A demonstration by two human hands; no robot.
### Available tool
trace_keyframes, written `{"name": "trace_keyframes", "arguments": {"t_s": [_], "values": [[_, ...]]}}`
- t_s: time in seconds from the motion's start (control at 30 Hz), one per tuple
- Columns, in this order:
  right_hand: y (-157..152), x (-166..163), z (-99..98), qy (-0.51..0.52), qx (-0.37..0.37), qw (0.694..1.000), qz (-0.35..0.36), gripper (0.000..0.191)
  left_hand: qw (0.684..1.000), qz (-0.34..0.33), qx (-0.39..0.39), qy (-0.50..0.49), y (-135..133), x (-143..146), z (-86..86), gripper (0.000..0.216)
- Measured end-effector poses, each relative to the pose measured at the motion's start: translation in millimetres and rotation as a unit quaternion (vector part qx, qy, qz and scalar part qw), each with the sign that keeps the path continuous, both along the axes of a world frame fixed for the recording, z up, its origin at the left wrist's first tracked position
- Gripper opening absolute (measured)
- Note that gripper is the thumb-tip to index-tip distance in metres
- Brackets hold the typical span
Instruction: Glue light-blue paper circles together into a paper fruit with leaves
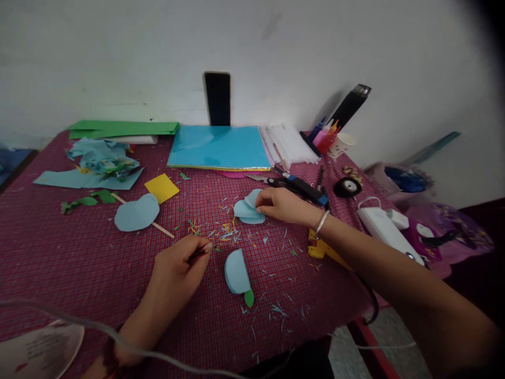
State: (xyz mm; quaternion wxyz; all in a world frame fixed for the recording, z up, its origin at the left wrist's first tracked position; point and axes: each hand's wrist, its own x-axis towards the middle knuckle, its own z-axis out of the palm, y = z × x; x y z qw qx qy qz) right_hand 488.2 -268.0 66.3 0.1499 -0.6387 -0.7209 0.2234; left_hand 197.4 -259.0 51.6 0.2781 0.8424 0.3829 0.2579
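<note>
My left hand point(179, 263) rests on the red checked cloth point(79, 263) with its fingers pinched round a thin dark stick-like thing. Just right of it lies a folded light blue paper half-circle point(236, 271) with a small green leaf point(249, 298) at its lower edge. My right hand point(282, 204) reaches forward, its fingers pressed on a small pile of light blue paper cut-outs point(246, 209). A silver bangle point(321, 223) sits on that wrist.
A blue paper shape on a wooden stick point(136, 213), a yellow square point(161, 188), green leaves point(89, 200) and blue scraps point(100, 158) lie left. Blue point(219, 147) and green paper sheets point(122, 128), scissors point(276, 181), tape point(347, 187), a pen cup point(341, 145) and a white device point(384, 226) lie behind and right.
</note>
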Motion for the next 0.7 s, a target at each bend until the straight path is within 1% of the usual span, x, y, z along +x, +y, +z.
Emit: {"name": "trace_keyframes", "arguments": {"t_s": [0.07, 0.17, 0.3, 0.37, 0.47, 0.6, 0.7], "values": [[0.4, 1.3, -1.3, 0.010, -0.006, 1.000, -0.003, 0.009, 1.000, -0.006, -0.006, 0.003, 0.3, 0.1, -1.0, 0.013], [0.5, 3.2, -3.3, 0.007, 0.000, 1.000, -0.028, 0.006, 1.000, -0.012, -0.015, 0.004, 1.0, 0.6, -1.9, 0.013], [-0.9, 3.6, -2.6, -0.021, 0.030, 0.998, -0.055, 0.031, 1.000, -0.017, -0.017, 0.005, 1.4, 1.9, -1.4, 0.013], [-1.2, 3.1, -1.6, -0.032, 0.034, 0.997, -0.053, 0.035, 1.000, -0.015, -0.018, 0.007, 1.2, 2.5, -1.0, 0.013], [0.2, 2.6, -2.2, -0.038, 0.028, 0.998, -0.049, 0.029, 1.000, -0.013, -0.019, 0.009, 0.9, 2.8, -0.5, 0.016], [4.6, 3.5, -7.7, -0.022, 0.015, 0.999, -0.039, 0.021, 1.000, -0.019, -0.021, 0.010, 1.0, 2.7, 0.4, 0.016], [7.5, 4.5, -11.9, 0.004, 0.009, 1.000, -0.024, 0.007, 0.999, -0.024, -0.019, 0.012, 1.1, 2.8, 0.6, 0.015]]}}
